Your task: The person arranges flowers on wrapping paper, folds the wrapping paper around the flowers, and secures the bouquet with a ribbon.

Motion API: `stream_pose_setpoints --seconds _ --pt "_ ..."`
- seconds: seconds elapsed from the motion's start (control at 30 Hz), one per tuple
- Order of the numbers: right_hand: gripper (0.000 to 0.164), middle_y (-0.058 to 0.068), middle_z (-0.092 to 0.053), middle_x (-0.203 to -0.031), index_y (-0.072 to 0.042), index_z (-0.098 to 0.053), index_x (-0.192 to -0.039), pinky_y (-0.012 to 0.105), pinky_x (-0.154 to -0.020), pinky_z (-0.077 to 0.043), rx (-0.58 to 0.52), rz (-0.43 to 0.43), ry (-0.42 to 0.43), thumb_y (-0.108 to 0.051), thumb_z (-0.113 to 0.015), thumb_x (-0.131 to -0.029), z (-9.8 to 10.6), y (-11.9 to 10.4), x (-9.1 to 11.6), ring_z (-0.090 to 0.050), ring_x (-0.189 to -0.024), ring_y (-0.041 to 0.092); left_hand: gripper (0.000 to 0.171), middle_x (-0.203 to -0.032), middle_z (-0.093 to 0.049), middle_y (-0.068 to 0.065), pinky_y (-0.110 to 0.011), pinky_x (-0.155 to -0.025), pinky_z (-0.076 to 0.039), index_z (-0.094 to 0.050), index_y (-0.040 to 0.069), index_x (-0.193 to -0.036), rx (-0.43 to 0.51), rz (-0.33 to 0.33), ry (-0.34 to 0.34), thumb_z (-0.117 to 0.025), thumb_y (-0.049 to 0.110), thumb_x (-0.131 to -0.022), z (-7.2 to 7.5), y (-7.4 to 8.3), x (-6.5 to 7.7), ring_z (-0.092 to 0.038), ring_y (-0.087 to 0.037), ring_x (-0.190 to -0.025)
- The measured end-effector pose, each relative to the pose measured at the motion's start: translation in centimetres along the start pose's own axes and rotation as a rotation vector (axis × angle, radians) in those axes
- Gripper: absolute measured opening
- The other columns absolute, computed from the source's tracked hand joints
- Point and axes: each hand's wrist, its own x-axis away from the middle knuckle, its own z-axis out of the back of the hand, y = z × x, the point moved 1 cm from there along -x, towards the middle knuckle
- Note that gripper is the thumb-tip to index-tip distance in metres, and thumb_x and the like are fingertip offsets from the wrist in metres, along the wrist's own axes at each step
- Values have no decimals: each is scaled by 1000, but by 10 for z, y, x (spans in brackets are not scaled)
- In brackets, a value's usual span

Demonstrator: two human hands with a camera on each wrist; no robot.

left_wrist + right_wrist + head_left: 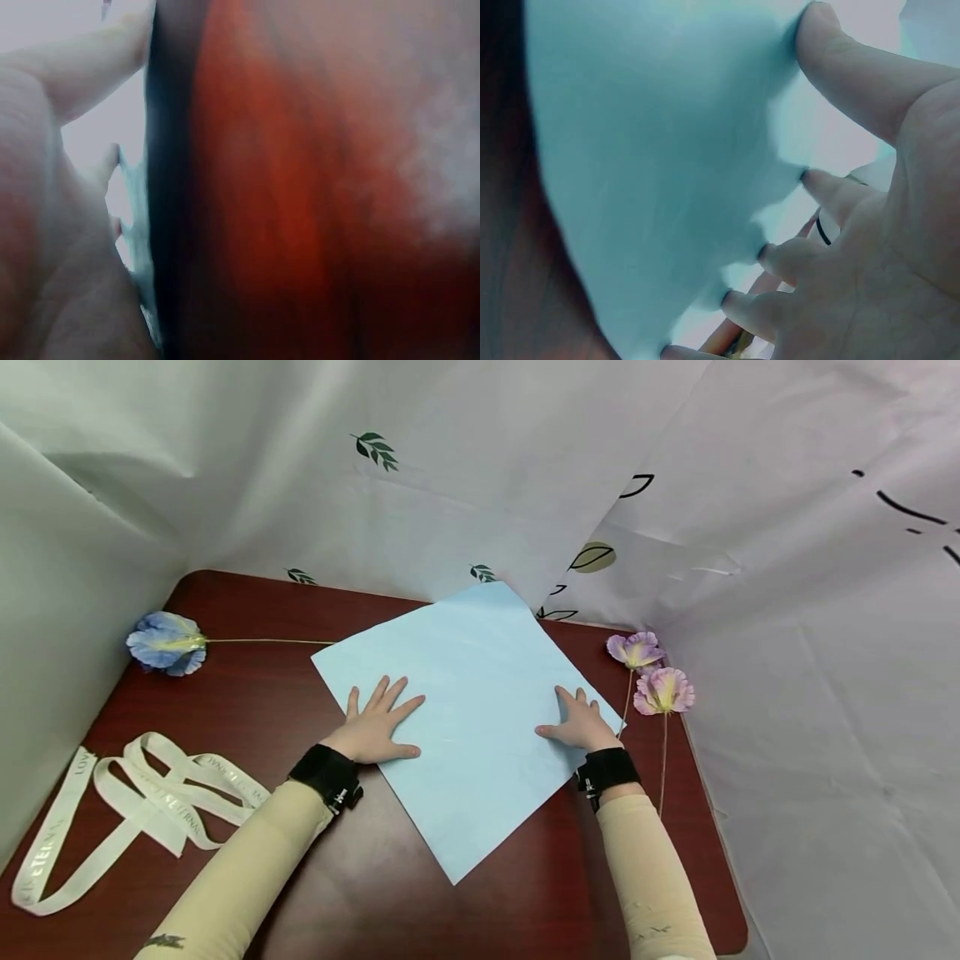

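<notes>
In the right wrist view we've got the right hand (877, 244) at right, palm side showing, thumb uppermost, fingers apart, tips touching the pale blue sheet (652, 165). Left of the sheet's edge we see dark reddish-brown tabletop (506, 225).

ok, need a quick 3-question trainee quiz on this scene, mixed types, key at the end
1. True or false: the white ribbon lies in loops on the table, off the pale blue sheet.
2. Which do the left hand and right hand both touch? (a) the ribbon (b) the sheet (c) the backdrop cloth
3. What is the main colour of the flower on the ribbon's side of the sheet?

Key:
1. True
2. b
3. Blue
</notes>
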Motion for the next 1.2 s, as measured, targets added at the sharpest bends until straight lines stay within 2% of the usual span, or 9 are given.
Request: stream_pose_setpoints --seconds 0.13,0.2,0.3,0.4,0.53,0.73,1.03,1.2 --pt "100 31 -2 -165 -14 -16 -163 77 -107 -24 -5 -27 -14 -50 -73 -90 4 -2 -1 -5 -147 60 86 -169 -3 -16 -73 -111 -5 -35 24 -159 -15 38 74 -64 64 -90 2 -3 -5 -3 -40 -154" --pt "100 30 -3 -165 -14 -18 -163 78 -105 -26 -5 -40 -14 -49 -74 -89 5 -4 -1 -7 -146 60 86 -169 -2 -17 -72 -107 -14 -33 24 -160 -19 83 127 -58 68 -91 3 -9 -9 -10 -42 -152" --pt "101 32 -6 -164 -15 -20 -163 79 -103 -25 30 -64 -12 -50 -76 -87 8 -7 -1 -7 -146 61 90 -168 -1 -21 -71 -101 -20 -28 20 -162 -15 172 189 -54 71 -91 7 -18 -12 -14 -45 -148" --pt "102 34 -9 -162 -13 -24 -162 80 -104 -23 88 -66 2 -51 -78 -84 10 -11 -2 -4 -147 59 92 -167 -4 -25 -72 -97 -25 -29 18 -161 -36 248 215 -56 70 -90 13 -27 -14 -17 -49 -144" --pt "102 34 -11 -162 -9 -29 -160 80 -105 -23 139 -47 21 -51 -80 -83 12 -16 -4 -3 -147 58 86 -165 -11 -28 -73 -91 -33 -38 18 -157 -71 304 221 -58 68 -90 24 -36 -17 -25 -51 -136" --pt "101 33 -13 -162 -5 -33 -158 76 -106 -27 157 -54 10 -48 -82 -81 13 -21 -5 -7 -148 56 77 -163 -17 -26 -75 -88 -38 -45 20 -153 -81 314 206 -56 66 -92 33 -38 -18 -30 -51 -132" --pt "99 31 -17 -162 -2 -35 -156 70 -106 -34 189 -82 3 -43 -84 -80 13 -28 -6 -13 -148 54 84 -165 -16 -24 -74 -87 -41 -41 21 -155 -134 292 188 -62 67 -87 34 -44 -20 -34 -52 -132" --pt "101 31 -18 -162 -2 -33 -157 68 -104 -37 183 -92 -6 -43 -84 -81 11 -27 -6 -15 -147 54 91 -166 -13 -22 -73 -88 -42 -37 21 -157 -145 279 148 -63 69 -85 38 -49 -24 -37 -51 -131"
